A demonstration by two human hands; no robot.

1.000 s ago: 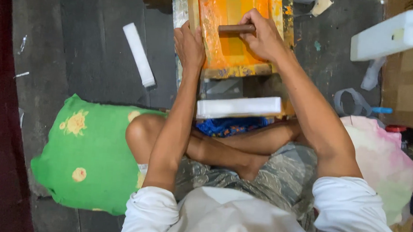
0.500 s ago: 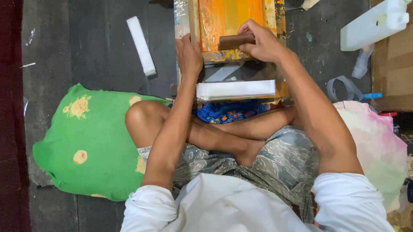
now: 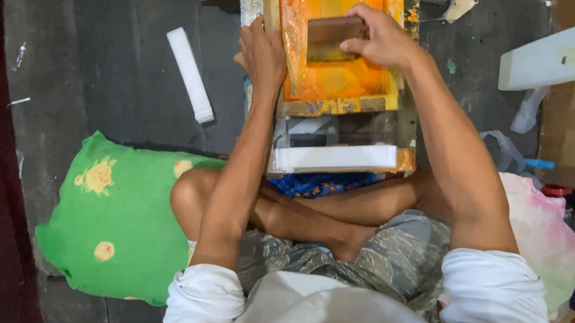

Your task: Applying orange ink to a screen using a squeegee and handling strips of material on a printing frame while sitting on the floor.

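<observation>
One squeegee in right hand; left hand steadies one orange frame.

The light is soft and even, falling from above, bright enough on the orange frame under the right hand and left hand. Shadows stay faint; only the floor left of the hands turns dim. The white jug right of the hands glares slightly. Edges look a little soft.
</observation>
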